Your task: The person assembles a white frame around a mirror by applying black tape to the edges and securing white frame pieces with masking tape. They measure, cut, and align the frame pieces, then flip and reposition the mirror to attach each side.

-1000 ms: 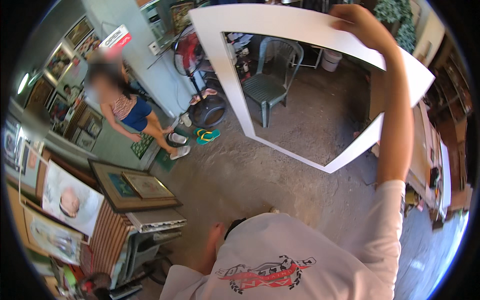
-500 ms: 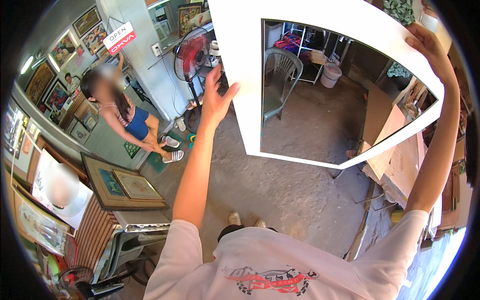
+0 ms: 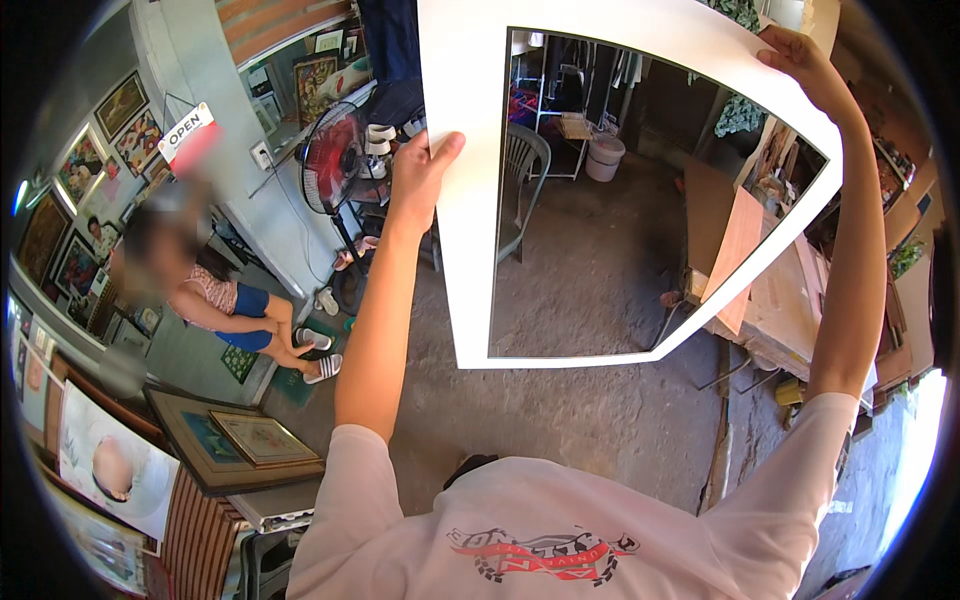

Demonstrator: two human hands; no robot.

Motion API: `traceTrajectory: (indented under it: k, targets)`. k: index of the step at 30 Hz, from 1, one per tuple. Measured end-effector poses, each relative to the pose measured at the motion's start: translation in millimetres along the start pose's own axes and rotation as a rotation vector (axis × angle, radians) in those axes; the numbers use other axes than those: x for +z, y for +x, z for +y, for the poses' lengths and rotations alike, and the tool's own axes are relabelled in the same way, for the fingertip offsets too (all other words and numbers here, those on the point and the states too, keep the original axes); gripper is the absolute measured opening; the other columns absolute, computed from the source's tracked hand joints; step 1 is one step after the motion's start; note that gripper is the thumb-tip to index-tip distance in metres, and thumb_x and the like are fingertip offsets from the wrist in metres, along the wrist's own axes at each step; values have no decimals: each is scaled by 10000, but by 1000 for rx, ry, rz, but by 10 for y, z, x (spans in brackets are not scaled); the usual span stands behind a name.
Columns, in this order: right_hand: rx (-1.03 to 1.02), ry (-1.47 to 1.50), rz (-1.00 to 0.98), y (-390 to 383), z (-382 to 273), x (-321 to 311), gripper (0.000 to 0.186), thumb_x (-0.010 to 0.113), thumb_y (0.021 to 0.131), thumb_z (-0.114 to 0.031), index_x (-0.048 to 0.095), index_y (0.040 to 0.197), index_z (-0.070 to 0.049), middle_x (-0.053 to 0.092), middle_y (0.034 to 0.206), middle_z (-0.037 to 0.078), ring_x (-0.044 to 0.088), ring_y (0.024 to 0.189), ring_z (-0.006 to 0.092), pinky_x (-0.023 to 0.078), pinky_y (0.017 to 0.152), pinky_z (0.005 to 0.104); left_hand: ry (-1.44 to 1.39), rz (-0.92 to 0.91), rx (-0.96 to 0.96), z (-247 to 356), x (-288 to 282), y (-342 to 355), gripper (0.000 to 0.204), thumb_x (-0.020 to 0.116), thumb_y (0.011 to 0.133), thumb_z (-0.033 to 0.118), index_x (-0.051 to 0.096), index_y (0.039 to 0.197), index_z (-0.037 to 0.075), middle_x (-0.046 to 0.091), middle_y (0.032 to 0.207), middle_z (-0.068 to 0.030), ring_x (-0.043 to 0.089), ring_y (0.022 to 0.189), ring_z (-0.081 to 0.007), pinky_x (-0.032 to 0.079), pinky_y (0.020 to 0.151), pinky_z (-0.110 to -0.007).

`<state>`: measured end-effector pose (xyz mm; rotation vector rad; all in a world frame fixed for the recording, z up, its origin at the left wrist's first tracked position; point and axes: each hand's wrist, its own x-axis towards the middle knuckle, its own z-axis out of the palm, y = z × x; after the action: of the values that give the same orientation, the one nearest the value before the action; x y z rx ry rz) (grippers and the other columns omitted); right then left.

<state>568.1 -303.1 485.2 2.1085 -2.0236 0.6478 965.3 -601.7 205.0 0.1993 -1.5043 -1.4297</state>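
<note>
A large white frame (image 3: 466, 250), flat and wide-bordered with a thin dark inner edge, is held up in front of me. Through its big rectangular opening I see the floor and things beyond; whether clear glass fills it, I cannot tell. My left hand (image 3: 418, 185) is closed on the left border, thumb on the near face and fingers mostly hidden at the edge. Farther right, my right hand (image 3: 808, 72) grips the upper right edge, its arm raised. The frame's top runs out of view.
A seated person (image 3: 235, 310) is at the left. Nearby stand a fan (image 3: 330, 160) and framed pictures (image 3: 265, 435). Beyond the frame are a green plastic chair (image 3: 525, 180) and a white bucket (image 3: 604, 158). Cardboard and boards (image 3: 775, 300) lie at the right.
The white frame has shifted left, its lower edge now lower in view. My left hand, with fingers apart at the border before, has closed on it. My right hand keeps its hold.
</note>
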Motion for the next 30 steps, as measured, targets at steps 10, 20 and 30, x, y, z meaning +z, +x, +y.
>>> traceTrajectory:
  k: [10, 20, 30]
  targets:
    - [93, -59, 69, 196, -278, 262, 204, 634, 1018, -197, 627, 1061, 2, 635, 953, -30, 538, 928, 49, 440, 921, 231, 14, -20, 1, -16, -403, 488, 383, 604, 1040, 389, 682, 1121, 23, 645, 971, 35, 529, 902, -53, 442, 817, -242]
    - [198, -146, 104, 450, -518, 664, 215, 666, 994, -199, 598, 991, 5, 588, 898, -25, 504, 898, 66, 437, 856, 242, -20, 0, -22, -354, -947, 529, 395, 660, 1000, 427, 708, 1041, 37, 648, 922, 42, 532, 865, -51, 436, 783, -238]
    - [172, 4, 53, 665, -698, 1169, 274, 682, 979, -213, 626, 1086, 32, 679, 982, 34, 583, 961, 92, 467, 927, 274, -22, 505, -175, -1248, -1918, -384, 423, 564, 1028, 451, 654, 1237, 94, 716, 1152, -89, 673, 988, -166, 501, 840, -329]
